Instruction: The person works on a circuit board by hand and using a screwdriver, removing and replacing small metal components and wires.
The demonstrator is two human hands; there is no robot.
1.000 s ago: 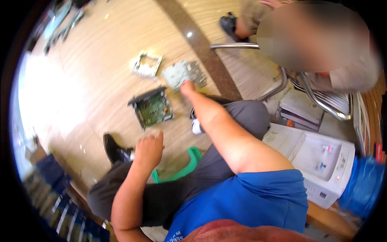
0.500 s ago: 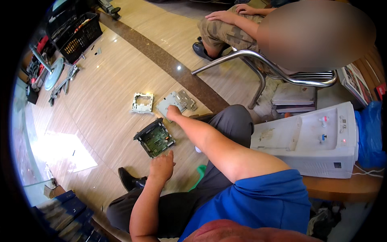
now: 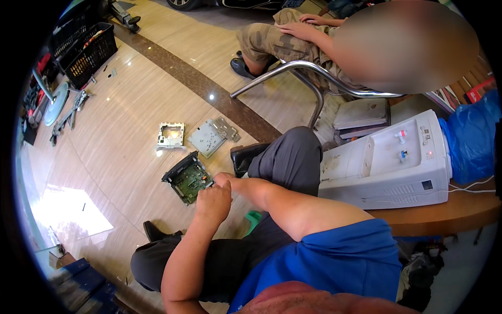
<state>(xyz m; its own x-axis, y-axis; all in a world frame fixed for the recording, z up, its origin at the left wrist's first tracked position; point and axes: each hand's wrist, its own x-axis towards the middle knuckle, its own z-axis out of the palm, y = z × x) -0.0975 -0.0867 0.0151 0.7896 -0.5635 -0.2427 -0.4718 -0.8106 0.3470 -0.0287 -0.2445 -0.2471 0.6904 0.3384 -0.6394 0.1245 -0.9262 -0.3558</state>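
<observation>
An opened electronic unit (image 3: 189, 179) lies on the floor before me, a green circuit board showing inside its dark frame. My left hand (image 3: 214, 203) is at its near right corner with the fingers curled in; whatever they hold is hidden. Just beyond it my right hand (image 3: 224, 179) comes in close to the unit's right edge, fingers bent together and partly covered. I cannot make out what is between them. Farther off lie a metal bracket frame (image 3: 171, 146) with a square opening and a flat grey metal plate (image 3: 205, 140), a smaller perforated metal piece (image 3: 228, 129) against its right side.
A white water dispenser (image 3: 387, 162) lies on its side at the right, next to a blue plastic bag (image 3: 473, 141). Beyond, a person sits on a metal-framed chair (image 3: 293, 65). Black baskets (image 3: 91, 55) and a metal stand (image 3: 55, 104) are at the far left.
My right hand has left the grey plate and come back toward me, beside the unit and my left hand. The plate stays on the floor. The view has shifted slightly.
</observation>
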